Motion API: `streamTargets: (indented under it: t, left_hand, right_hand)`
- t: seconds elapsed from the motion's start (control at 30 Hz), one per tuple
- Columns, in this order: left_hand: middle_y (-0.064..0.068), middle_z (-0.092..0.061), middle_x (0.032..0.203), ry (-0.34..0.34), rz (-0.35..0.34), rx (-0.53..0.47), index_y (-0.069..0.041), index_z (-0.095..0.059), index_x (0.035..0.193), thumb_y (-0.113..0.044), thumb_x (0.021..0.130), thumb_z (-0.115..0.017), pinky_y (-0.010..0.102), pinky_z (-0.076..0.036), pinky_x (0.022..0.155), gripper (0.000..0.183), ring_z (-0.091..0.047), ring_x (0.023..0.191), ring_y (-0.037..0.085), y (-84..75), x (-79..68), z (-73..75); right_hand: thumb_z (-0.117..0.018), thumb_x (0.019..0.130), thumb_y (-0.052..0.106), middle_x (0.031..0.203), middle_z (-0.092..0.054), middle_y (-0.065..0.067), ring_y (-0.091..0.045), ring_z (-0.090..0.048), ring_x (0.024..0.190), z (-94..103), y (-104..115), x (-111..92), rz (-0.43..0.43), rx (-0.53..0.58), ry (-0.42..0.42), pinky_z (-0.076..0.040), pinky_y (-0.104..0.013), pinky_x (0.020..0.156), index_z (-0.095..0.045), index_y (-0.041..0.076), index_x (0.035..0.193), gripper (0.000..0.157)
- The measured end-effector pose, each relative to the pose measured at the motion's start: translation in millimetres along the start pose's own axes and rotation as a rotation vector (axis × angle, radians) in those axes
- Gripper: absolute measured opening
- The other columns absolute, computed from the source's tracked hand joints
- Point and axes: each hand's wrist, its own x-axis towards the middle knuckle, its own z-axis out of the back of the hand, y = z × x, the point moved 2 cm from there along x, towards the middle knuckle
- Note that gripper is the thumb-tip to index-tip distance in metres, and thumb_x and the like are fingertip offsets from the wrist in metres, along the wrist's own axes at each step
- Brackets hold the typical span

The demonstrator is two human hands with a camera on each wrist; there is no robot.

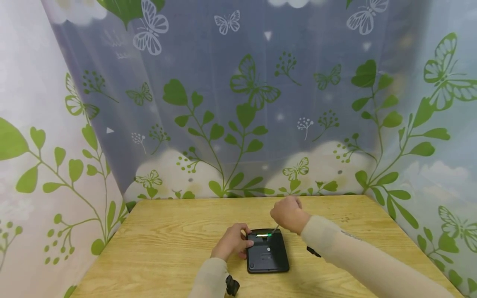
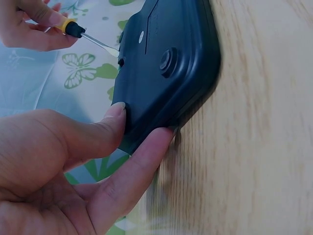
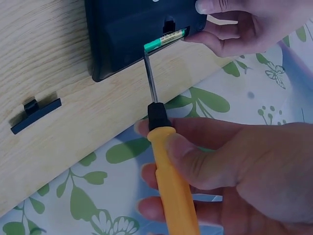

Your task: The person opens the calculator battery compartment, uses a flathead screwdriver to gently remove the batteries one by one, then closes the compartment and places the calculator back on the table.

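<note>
A flat black device shaped like a desk calculator (image 1: 267,260) lies back side up on the table, its battery slot uncovered. My left hand (image 1: 232,242) pinches its left edge, thumb on top and a finger along the side. In the slot sits a green and gold battery (image 3: 166,40). My right hand (image 1: 290,214) grips the yellow handle of a screwdriver (image 3: 171,181). In the right wrist view the screwdriver's metal tip is right at the green end of the battery. The left wrist view shows a round foot (image 2: 168,61) on the device's back.
A small black battery cover (image 3: 36,116) with a tab lies apart on the wooden table (image 1: 167,252). Behind the table hangs a curtain (image 1: 223,124) printed with leaves and butterflies, and similar cloth flanks both sides.
</note>
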Motion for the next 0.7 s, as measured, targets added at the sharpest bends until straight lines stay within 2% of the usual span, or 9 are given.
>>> streamTargets:
  t: [0.2,0.47,0.57,0.7]
  left_hand:
    - [0.013,-0.063,0.089,0.005,-0.006,0.000,-0.004,-0.063,0.115,-0.002,0.094,-0.074,0.038,-0.064,0.054,0.024,-0.070,0.063,0.026,-0.3,-0.7,-0.1]
    - [0.013,-0.062,0.090,0.006,-0.017,-0.004,-0.002,-0.062,0.115,0.000,0.094,-0.073,0.037,-0.064,0.054,0.024,-0.070,0.064,0.025,-0.9,0.3,-0.2]
    - [0.013,-0.063,0.090,0.006,-0.014,0.000,-0.003,-0.062,0.115,0.000,0.094,-0.073,0.037,-0.064,0.054,0.024,-0.070,0.064,0.025,-0.9,0.2,-0.2]
    - [0.013,-0.063,0.090,0.006,-0.012,0.000,-0.003,-0.062,0.115,-0.001,0.094,-0.073,0.037,-0.064,0.054,0.024,-0.070,0.064,0.025,-0.7,0.1,-0.5]
  right_hand:
    - [-0.059,0.105,0.015,0.060,-0.031,0.001,-0.013,-0.015,0.049,3.5,1.8,2.0,-0.018,0.009,0.036,-0.020,-0.030,0.044,-0.065,0.014,0.090,0.017]
    - [-0.057,0.102,0.008,0.059,-0.016,0.002,-0.013,-0.008,0.051,4.6,4.8,6.1,-0.056,0.027,0.083,-0.016,-0.031,0.046,-0.060,0.011,0.081,0.022]
    - [-0.056,0.101,0.004,0.060,-0.016,0.002,-0.014,-0.008,0.053,3.1,6.0,10.7,-0.064,0.051,0.110,-0.017,-0.032,0.048,-0.059,0.011,0.081,0.021]
    - [-0.056,0.101,0.005,0.063,-0.027,0.001,-0.014,-0.014,0.054,6.1,9.3,15.2,-0.084,0.097,0.150,-0.022,-0.032,0.051,-0.060,0.013,0.084,0.019]
